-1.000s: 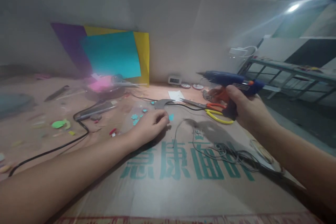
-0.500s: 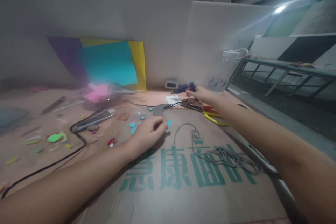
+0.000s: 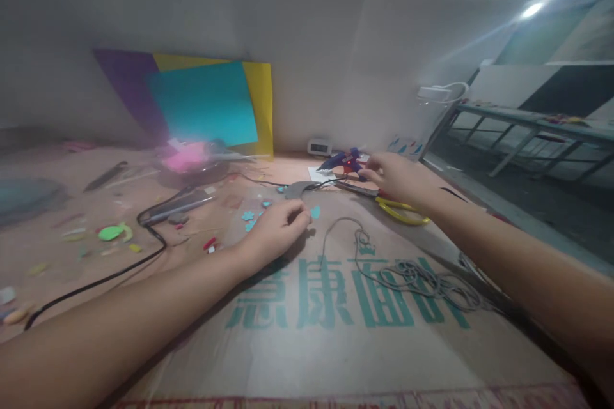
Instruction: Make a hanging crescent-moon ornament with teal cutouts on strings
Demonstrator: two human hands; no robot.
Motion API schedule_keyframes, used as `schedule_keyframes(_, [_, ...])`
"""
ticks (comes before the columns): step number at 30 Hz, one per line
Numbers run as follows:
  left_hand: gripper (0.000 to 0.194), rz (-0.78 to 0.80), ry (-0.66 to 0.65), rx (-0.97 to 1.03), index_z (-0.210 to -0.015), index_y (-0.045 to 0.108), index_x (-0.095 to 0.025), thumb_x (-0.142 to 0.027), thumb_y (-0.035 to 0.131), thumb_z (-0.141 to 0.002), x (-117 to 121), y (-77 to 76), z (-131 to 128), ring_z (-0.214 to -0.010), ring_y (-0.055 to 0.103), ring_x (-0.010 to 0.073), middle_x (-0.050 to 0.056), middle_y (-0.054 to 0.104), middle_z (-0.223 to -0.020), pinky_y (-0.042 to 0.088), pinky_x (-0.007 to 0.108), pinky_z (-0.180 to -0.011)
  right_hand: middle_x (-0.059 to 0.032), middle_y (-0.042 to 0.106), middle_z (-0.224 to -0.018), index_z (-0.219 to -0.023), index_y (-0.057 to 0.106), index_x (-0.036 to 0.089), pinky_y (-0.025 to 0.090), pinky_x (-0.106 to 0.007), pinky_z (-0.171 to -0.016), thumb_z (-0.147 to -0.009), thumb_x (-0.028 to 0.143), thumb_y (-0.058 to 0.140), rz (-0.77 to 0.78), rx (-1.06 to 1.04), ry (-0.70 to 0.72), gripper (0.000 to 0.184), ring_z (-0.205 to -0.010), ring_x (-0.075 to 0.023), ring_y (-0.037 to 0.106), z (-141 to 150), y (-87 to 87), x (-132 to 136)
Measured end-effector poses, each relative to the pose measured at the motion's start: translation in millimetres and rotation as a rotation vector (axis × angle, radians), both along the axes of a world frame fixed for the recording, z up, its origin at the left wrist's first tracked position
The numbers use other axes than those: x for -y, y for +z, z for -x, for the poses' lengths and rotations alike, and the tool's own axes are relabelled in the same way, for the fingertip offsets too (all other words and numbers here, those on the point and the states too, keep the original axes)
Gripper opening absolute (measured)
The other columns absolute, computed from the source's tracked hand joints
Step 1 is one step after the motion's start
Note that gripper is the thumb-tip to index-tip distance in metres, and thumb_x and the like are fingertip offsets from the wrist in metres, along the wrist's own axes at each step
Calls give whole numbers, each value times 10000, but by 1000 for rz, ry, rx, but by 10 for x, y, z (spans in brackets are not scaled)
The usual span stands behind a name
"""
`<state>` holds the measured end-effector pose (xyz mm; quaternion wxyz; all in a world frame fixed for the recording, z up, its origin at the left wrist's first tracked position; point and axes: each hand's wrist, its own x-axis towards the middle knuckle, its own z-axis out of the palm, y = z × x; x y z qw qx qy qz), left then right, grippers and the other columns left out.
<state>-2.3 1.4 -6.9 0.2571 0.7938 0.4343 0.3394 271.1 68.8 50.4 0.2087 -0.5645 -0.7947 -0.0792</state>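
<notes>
In the head view, left hand at the near end of a flat dark-grey crescent, fingers curled together; grip hidden, cannot tell. Behind and right of the crescent, a blue pistol-shaped glue gun over the counter, with right hand half-curled by its handle; contact unclear. Apparently already shaped: crescent, plus turquoise flower cut-outs to its left. Seemingly unjoined so far: those cut-outs. In front of the crescent, green printed characters, 康 and 面 legible, outer ones uncertain.
</notes>
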Motion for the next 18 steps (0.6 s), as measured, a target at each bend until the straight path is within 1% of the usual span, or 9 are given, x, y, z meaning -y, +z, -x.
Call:
schedule_keyframes(2, [240,12,15,15,-718,544,-174,-291,417,-885,-9,-7,9,-690,533,153,-17,553,-679,353,253,-605,-70,675,-868,-844,667,181,434,-303,-715,-905,379,559,88,-14,274,234,-800,-194,596,144,29,284])
schedule_keyframes(4, [239,16,25,31,-716,539,-176,-295,414,-881,-15,-11,17,-697,531,156,-17,547,-681,357,256,-614,-51,668,-955,-962,679,197,456,-287,-767,-915,313,565,259,-7,585,169,-861,-166,601,311,43,531])
schedule_keyframes(5, [237,17,28,40,-714,536,-176,-294,413,-878,-16,-11,21,-703,532,158,-16,545,-681,361,257,-622,-48,656,-983,-1007,683,207,459,-281,-788,-919,282,565,313,26,693,165,-876,-154,597,389,36,629])
schedule_keyframes(7, [228,26,28,54,-713,533,-176,-292,416,-871,-16,-8,24,-717,534,159,-16,545,-684,370,257,-640,-51,630,-1017,-1053,680,215,464,-273,-817,-910,259,588,381,65,824,175,-911,-145,585,518,-19,762])
schedule_keyframes(9, [220,38,33,62,-712,529,-177,-289,419,-866,-15,-7,25,-713,531,155,-21,540,-677,372,255,-641,-55,604,-1006,-1013,684,204,468,-281,-844,-903,247,602,397,57,844,143,-930,-149,570,602,-133,820])
schedule_keyframes(11, [216,41,41,54,-711,527,-178,-287,422,-864,-16,-8,25,-707,526,151,-24,536,-674,369,251,-631,-62,589,-974,-932,677,182,471,-298,-857,-912,224,585,376,9,813,103,-935,-157,561,643,-287,833])
schedule_keyframes(14, [220,34,31,51,-695,524,-177,-289,430,-860,-19,-10,24,-694,521,144,-29,534,-665,368,244,-615,-75,603,-951,-870,627,165,472,-330,-846,-936,189,525,253,-87,778,124,-929,-172,560,650,-496,843])
schedule_keyframes(16, [230,40,19,54,-684,524,-175,-292,431,-859,-15,-5,22,-678,518,141,-29,532,-654,370,240,-607,-69,629,-937,-876,591,171,472,-344,-833,-940,176,497,163,-161,767,114,-909,-175,570,631,-567,870])
schedule_keyframes(18, [237,56,9,47,-683,530,-173,-299,434,-860,-6,3,20,-654,512,137,-28,531,-644,368,236,-588,-42,648,-874,-870,573,185,481,-321,-767,-932,155,477,112,-225,703,118,-829,-163,585,605,-573,905])
